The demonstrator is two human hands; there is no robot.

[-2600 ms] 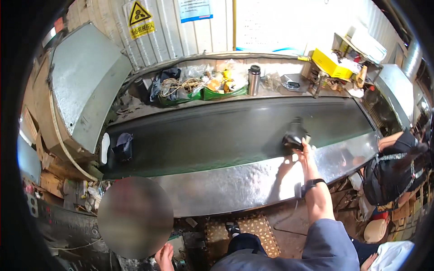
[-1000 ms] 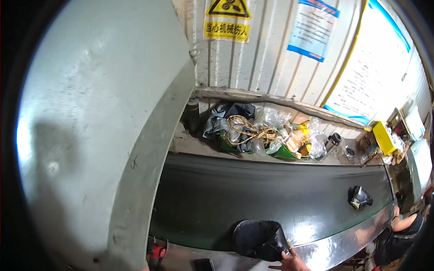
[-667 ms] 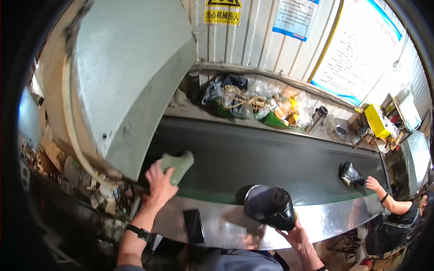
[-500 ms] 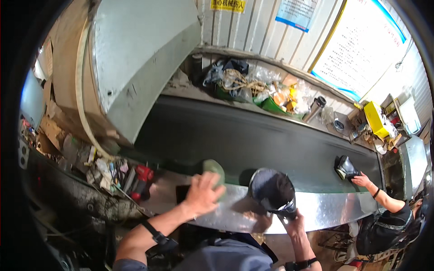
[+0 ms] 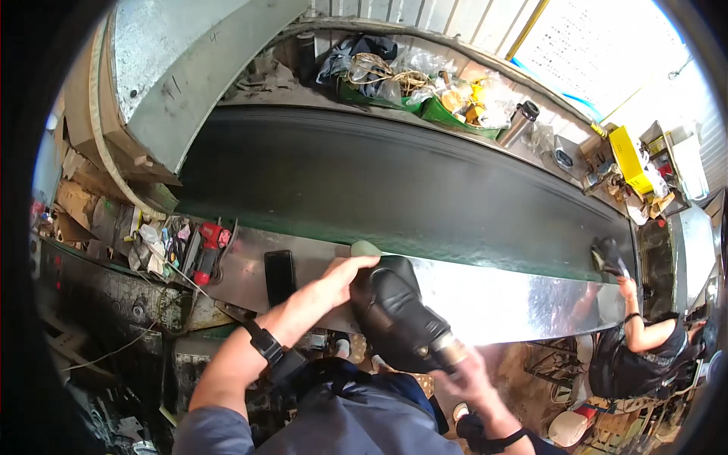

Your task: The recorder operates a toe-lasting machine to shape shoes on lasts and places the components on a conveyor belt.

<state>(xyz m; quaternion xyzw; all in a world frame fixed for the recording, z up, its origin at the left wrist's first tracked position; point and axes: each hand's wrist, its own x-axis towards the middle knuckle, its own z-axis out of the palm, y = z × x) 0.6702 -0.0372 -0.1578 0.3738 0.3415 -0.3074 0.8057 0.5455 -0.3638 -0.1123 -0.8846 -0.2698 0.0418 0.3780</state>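
Note:
A black leather shoe (image 5: 387,292) is tilted in front of me over the metal ledge, toe up and to the left. My right hand (image 5: 470,375), blurred by motion, is closed at its lower end, where a tan part (image 5: 452,352) shows. Against the toe's left side, my left hand (image 5: 349,279) is closed, most of its fingers hidden behind the shoe. A pale green pad (image 5: 365,248) peeks out beyond that hand's thumb, apparently in its grip.
A dark conveyor belt (image 5: 394,182) runs behind the metal ledge (image 5: 485,299). On the ledge lie a black phone (image 5: 280,277) and a red heat gun (image 5: 211,246). At the right, a co-worker's hand (image 5: 627,287) holds a black shoe (image 5: 607,256). Green bins (image 5: 462,121) and a flask (image 5: 520,123) line the back shelf.
The shoe has turned from its opening facing up to toe up-left, and moved leftward. My left hand has come to its toe with the green pad. The phone is now uncovered.

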